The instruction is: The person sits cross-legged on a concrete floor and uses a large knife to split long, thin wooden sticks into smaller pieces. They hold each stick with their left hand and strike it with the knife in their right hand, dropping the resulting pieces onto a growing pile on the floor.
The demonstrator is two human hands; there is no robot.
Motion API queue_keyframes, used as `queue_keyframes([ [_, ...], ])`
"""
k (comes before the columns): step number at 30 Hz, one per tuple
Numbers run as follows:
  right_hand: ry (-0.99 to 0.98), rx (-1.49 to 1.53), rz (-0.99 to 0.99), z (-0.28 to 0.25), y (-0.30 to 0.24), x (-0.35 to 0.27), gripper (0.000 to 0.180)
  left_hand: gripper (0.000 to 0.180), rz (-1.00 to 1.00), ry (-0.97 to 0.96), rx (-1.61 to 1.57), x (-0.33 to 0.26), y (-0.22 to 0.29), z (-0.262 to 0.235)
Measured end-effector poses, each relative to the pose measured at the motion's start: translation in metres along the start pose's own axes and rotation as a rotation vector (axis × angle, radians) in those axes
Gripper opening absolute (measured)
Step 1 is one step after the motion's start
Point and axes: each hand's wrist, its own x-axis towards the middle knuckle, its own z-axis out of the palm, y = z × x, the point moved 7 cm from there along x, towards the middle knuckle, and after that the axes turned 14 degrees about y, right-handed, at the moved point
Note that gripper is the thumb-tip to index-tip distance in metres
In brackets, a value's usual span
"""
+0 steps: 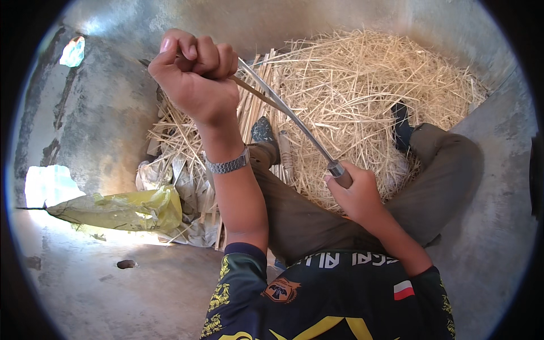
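My left hand [195,73], raised at the upper left with a metal watch on its wrist, is closed around a thin brown strip [252,89] that looks like bamboo. The strip slants down to the right and meets the blade of a long, narrow knife [309,135]. My right hand [357,192], low near my lap, is wrapped round the knife's brown handle, just below its metal collar. The blade points up and left, its far end close to my left fist. Most of the strip inside my fist is hidden.
A heap of pale shavings [362,85] spreads between and beyond my bent legs, with longer strips [252,116] at its left. Near my foot lies a short brown stick-like piece [286,156]. A yellow plastic bag [122,209] sits left, beside the grey wall [107,124].
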Motion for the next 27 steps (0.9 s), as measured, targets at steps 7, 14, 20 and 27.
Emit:
queue_keyframes([
  [7, 0.042, -0.018, 0.014, 0.007, 0.039, -0.016, 0.013, 0.037, 0.075, -0.079, 0.053, -0.012, -0.002, 0.017],
  [14, 0.103, 0.147, 0.218, -0.006, 0.025, -0.022, 0.013, 0.055, 0.151, 0.078, 0.071, -0.014, 0.005, 0.000],
  [20, -0.079, 0.072, 0.111, 0.022, 0.060, -0.031, 0.012, 0.066, 0.268, 0.055, 0.057, -0.015, 0.004, -0.001],
  [27, 0.053, 0.000, 0.023, -0.006, 0.019, -0.031, 0.012, 0.055, 0.270, 0.084, 0.120, -0.012, 0.019, -0.016],
])
